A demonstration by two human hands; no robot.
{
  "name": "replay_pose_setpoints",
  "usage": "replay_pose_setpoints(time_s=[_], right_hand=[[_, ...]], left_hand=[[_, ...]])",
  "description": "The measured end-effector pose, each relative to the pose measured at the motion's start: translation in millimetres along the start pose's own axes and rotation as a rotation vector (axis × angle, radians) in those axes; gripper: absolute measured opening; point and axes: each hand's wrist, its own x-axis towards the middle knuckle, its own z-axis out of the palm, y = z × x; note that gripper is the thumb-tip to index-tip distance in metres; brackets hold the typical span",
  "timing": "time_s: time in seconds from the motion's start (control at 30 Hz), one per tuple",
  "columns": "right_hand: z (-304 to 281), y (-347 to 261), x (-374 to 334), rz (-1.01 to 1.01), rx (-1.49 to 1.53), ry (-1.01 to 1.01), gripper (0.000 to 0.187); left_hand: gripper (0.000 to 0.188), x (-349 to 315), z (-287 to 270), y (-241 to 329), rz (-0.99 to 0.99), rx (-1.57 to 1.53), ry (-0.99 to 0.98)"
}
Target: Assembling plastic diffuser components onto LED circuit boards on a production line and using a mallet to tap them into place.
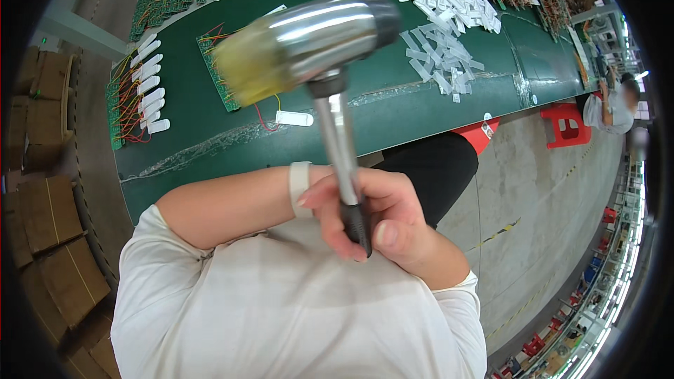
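One green table (382, 118) arcs from nine o'clock to two. One mallet (328, 84) stands in front of it, head between eleven and twelve, handle toward six. The right hand (382, 210) curls its fingers around the grip; the left hand (321, 173) is mostly hidden, its fingers impossible to judge. Two heaps, white pieces (449, 1) and clear strips (441, 56), lie around one.

"From where is the scene viewed?"
"From the wearer's head; a wide fisheye lens is aimed downward, so the white shirt (302, 309) is seen low in the frame and the green bench (179, 63) across its top."
"What is caught nearest?"
"The hammer (328, 84), upper middle; a distant person (614, 112) is taken in at the right edge."
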Motion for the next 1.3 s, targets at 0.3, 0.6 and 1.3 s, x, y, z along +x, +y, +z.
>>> replay_pose_setpoints(time_s=[0.3, 0.6, 1.3], right_hand=[[-66, -14, 1, -0.382, -0.224, 0.277, 0.071], [-149, -15, 57, -0.088, -1.682, 0.946, 0.025], [-381, -131, 141, 0.276, -1.695, 1.265, 0.046]], left_hand=[[0.025, -25, 5, 146, -0.307, -0.167, 0.553], [0.021, -75, -50, 147, -0.298, 1.662, 1.345], [0.018, -99, -100, 121, -0.031, 1.782, 1.289]])
